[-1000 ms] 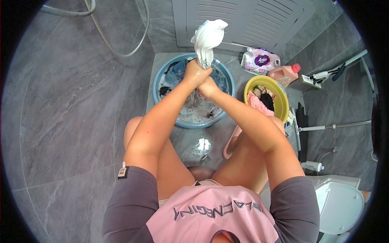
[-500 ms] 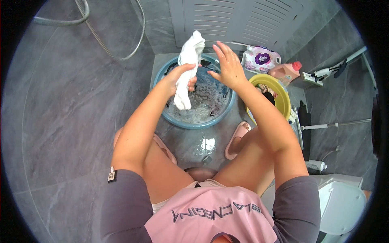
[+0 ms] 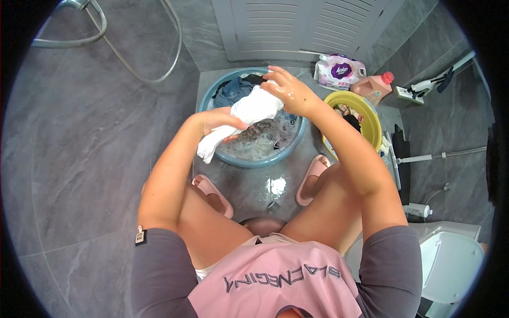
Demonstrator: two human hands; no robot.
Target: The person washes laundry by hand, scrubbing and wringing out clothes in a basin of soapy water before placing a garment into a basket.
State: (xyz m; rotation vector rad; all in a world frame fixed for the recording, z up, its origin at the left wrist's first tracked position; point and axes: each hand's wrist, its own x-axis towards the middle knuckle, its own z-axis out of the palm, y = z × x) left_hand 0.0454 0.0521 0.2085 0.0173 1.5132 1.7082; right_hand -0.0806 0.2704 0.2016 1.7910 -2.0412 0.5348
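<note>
A wet-looking white sock (image 3: 255,110) stretches on a slant above the blue basin. My left hand (image 3: 220,123) is closed around its lower part, and the loose end hangs out past my fingers at the basin's near left rim. At the far end my right hand (image 3: 289,91) grips the other end, its fingers bent over the cloth. Below both hands, the round blue basin (image 3: 253,163) holds sudsy water. Dark clothes and a blue-grey garment (image 3: 233,93) lie in it, partly hidden by the sock and my hands.
Right of the basin stands a yellow tub (image 3: 374,124) with clothes in it. Behind it are a pink bottle with a red cap (image 3: 374,87) and a white-and-purple pouch (image 3: 340,71). A shower hose (image 3: 172,58) hangs at the far left; a toilet (image 3: 450,265) stands near right.
My right hand has come from open beside the sock to gripping its far end. My left hand has moved nearer and left, and the sock has tilted from nearly upright to slanting.
</note>
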